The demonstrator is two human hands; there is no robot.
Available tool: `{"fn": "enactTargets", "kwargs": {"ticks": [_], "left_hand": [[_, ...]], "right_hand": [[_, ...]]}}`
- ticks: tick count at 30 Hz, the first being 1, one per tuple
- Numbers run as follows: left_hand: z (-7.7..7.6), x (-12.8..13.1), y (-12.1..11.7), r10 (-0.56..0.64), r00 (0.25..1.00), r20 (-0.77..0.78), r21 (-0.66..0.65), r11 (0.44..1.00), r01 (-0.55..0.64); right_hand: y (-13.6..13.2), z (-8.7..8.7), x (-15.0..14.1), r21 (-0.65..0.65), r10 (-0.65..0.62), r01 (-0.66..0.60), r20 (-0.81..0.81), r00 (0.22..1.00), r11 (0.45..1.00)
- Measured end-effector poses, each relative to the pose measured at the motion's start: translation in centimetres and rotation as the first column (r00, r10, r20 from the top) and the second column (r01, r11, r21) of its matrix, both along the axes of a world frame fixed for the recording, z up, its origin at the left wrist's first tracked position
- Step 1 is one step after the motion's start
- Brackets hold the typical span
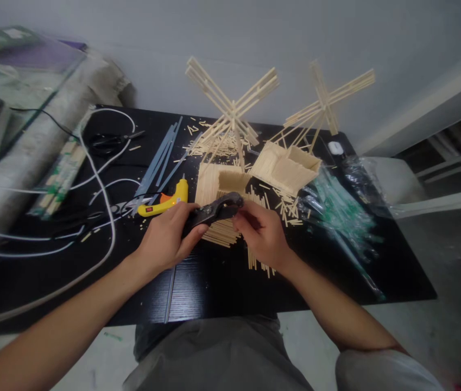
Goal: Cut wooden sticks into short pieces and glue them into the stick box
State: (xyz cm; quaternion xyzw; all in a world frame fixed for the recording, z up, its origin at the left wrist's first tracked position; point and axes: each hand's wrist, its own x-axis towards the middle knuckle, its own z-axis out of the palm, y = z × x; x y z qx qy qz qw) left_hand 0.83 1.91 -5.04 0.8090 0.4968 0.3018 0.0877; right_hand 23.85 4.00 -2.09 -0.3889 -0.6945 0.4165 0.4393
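Elongated black handheld tool (214,210) of hard-looking material, exact kind hard to tell, with a rounded curve toward its right end. Raised above the black, wood-grained worktop (206,296), slanted across the view, right end higher. Gripped at the left end by the left hand (165,236), held near the curve by the right hand (266,233), partly covered by both.
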Motion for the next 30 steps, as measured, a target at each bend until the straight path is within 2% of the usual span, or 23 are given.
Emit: {"fn": "enactTargets", "kwargs": {"ticks": [11, 19, 30], "left_hand": [[0.08, 0.06, 0.00, -0.003, 1.000, -0.027, 0.023, 1.000, 0.004], [-0.06, 0.12, 0.05, -0.004, 0.999, -0.032, 0.021, 1.000, 0.005], [-0.14, 0.08, -0.13, -0.003, 1.000, -0.020, 0.000, 1.000, 0.003]], "right_hand": [[-0.08, -0.40, -0.05, -0.011, -0.019, 0.019, -0.009, 1.000, 1.000], [-0.10, -0.53, -0.14, -0.046, 0.012, -0.014, -0.047, 0.999, 0.999], [-0.18, -0.62, -0.11, -0.009, -0.005, 0.004, -0.045, 0.999, 1.000]]}}
